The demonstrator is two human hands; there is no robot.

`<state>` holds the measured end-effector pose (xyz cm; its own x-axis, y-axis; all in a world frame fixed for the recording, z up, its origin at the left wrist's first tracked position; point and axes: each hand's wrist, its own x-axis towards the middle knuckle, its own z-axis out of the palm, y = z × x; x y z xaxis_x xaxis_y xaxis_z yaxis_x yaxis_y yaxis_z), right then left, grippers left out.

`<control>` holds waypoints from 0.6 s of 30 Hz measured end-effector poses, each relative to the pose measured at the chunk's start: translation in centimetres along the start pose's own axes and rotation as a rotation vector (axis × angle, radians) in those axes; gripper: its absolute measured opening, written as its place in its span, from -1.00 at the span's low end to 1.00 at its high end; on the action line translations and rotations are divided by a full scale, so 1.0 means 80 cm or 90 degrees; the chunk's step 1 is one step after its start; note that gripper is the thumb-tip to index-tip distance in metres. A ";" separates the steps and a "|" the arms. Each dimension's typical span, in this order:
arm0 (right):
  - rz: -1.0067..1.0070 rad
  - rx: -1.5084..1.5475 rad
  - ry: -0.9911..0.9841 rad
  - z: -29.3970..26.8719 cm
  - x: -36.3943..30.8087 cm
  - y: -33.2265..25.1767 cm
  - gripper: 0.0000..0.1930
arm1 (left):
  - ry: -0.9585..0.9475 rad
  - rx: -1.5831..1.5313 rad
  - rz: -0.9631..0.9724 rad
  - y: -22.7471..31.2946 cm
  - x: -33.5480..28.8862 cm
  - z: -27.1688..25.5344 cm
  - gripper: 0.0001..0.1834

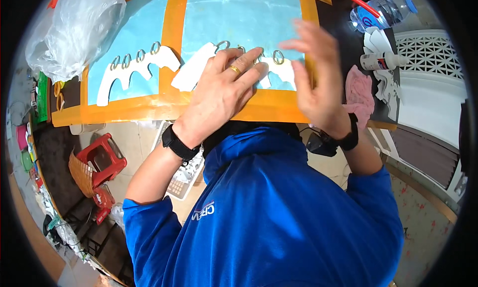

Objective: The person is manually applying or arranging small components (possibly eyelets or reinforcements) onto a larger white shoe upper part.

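Observation:
My left hand (224, 85), a ring on one finger, lies over a white scalloped piece (191, 70) with its fingers stretched out across it. The hand covers the middle of that piece, so how its two ends join is hidden. Small metal rings stand along its upper edge, one metal ring (278, 57) showing clear near the right end. Just right of that end, my right hand (318, 78) is raised with fingers apart, blurred by motion and holding nothing visible. Further left rests a similar white scalloped piece (112, 78) with several metal rings.
A light-blue table mat (239, 18) is edged with orange tape. A clear plastic bag (82, 30) sits at the far left. On the right are a water bottle (386, 14), a small white bottle (381, 61) and a pink cloth (359, 93). A red stool (107, 160) stands below left.

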<state>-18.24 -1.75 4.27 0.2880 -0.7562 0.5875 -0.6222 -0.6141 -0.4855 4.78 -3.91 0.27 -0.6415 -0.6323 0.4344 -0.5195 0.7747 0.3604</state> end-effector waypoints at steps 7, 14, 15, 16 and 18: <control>0.020 0.018 -0.129 0.022 -0.023 0.008 -0.27 | 0.002 -0.003 0.006 0.002 0.004 -0.001 -0.56; -0.034 -0.141 -0.156 0.020 -0.008 -0.005 -0.30 | 0.003 -0.139 -0.049 0.000 0.003 -0.008 -0.53; -0.031 -0.143 -0.155 0.020 -0.005 -0.004 -0.31 | 0.010 -0.185 -0.088 0.005 0.003 -0.013 -0.52; -0.029 -0.144 -0.153 0.021 -0.003 -0.004 -0.33 | 0.017 -0.231 -0.126 0.008 0.003 -0.016 -0.50; 0.008 -0.125 -0.149 0.023 0.000 -0.005 -0.37 | 0.036 -0.245 -0.125 0.002 0.002 -0.011 -0.48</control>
<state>-16.67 -1.92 3.30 0.4255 -0.8085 0.4065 -0.7485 -0.5669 -0.3441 5.08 -3.94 1.11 -0.5145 -0.7746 0.3679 -0.3737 0.5887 0.7168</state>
